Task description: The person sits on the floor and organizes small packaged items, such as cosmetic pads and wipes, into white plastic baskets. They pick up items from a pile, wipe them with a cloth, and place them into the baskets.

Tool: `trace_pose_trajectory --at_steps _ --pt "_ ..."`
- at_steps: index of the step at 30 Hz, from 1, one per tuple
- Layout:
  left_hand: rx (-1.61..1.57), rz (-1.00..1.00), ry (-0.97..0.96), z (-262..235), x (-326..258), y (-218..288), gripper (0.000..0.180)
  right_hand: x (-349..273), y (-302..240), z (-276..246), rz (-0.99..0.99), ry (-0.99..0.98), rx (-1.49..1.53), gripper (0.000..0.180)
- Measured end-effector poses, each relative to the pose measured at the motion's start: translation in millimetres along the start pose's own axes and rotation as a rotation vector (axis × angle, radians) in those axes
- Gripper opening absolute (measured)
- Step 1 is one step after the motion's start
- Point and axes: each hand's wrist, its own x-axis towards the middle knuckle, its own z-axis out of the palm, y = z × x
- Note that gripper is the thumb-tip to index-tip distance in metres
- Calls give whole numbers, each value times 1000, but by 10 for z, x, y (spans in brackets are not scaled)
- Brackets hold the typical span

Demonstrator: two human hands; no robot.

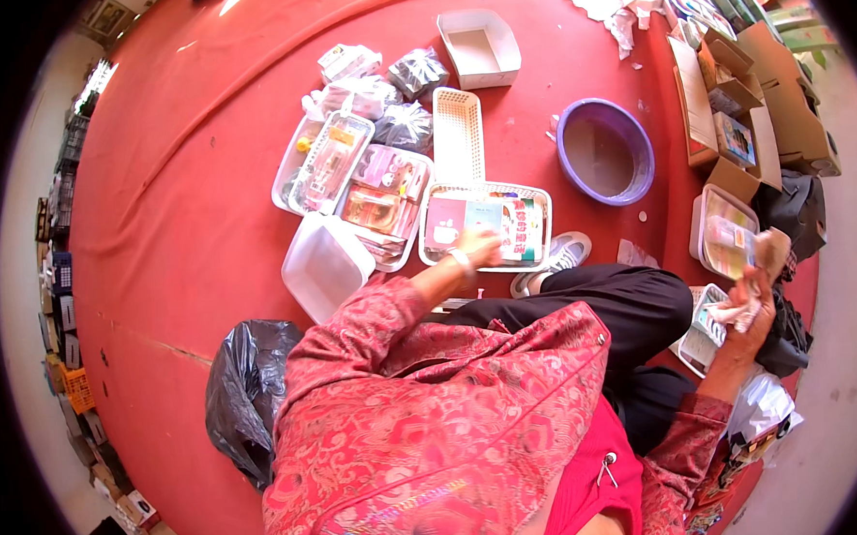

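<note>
I sit on a red floor (184, 232) in a red patterned jacket and black trousers. My left hand (483, 248), with a pale band at the wrist, reaches into a white mesh basket (425, 231) and rests on flat packets there, a pink one (444, 223) and a teal one (492, 216). Whether its fingers grip a packet is unclear. My right hand (757, 284) is raised at my right side, closed around a crumpled white sheet (739, 311). It hovers over a small tray of packets (701, 336).
Nearby are a purple basin (605, 152), an upright white mesh basket (457, 135), an open white box (480, 47), clear trays of small goods (326, 161), a white tub (325, 265), a black bag (246, 388), a grey shoe (556, 255) and cardboard boxes (768, 85).
</note>
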Motion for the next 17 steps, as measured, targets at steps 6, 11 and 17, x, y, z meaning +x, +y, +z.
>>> trace_pose_trajectory --at_steps 6,11,17 --pt "-325 -756 345 -333 -74 -1222 20 -375 -198 -471 -7 201 134 21" --pt "-198 -698 259 -185 193 -860 33 -724 -127 -918 -36 320 140 21" --pt "-439 -648 423 -63 575 -1136 44 -863 -45 -1284 5 315 141 24"
